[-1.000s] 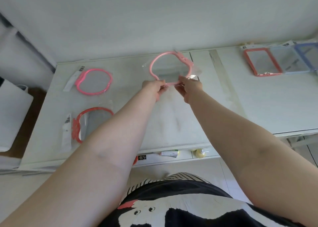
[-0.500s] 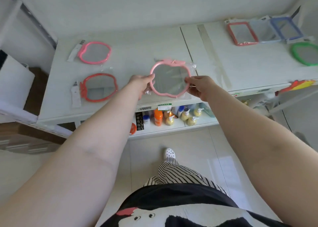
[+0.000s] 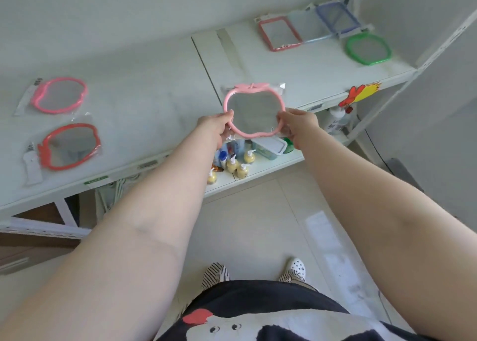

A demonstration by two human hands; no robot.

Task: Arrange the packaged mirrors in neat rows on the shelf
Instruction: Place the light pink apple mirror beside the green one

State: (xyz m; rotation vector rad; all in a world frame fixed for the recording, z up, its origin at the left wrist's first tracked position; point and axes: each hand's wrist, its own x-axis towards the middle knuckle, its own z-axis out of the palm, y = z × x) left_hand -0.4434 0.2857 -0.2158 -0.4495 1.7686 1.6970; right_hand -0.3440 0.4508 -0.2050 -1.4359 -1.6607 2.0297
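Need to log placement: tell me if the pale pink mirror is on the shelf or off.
Off: both hands grip the pale pink mirror above the shelf's front edge.

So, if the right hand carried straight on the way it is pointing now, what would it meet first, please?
Probably the bare top shelf. The right hand points up and away while gripping the pink apple-shaped mirror, and no other mirror lies close ahead, though depth is hard to judge.

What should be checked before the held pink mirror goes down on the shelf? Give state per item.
1. Left hand grips pink mirror: ok.
2. Right hand grips its other side: ok.
3. Bare shelf space beside the hot-pink mirror and red mirror: ok.
4. Mirror over the shelf: not ok, at the front edge.
5. Wrapper intact: cannot tell.
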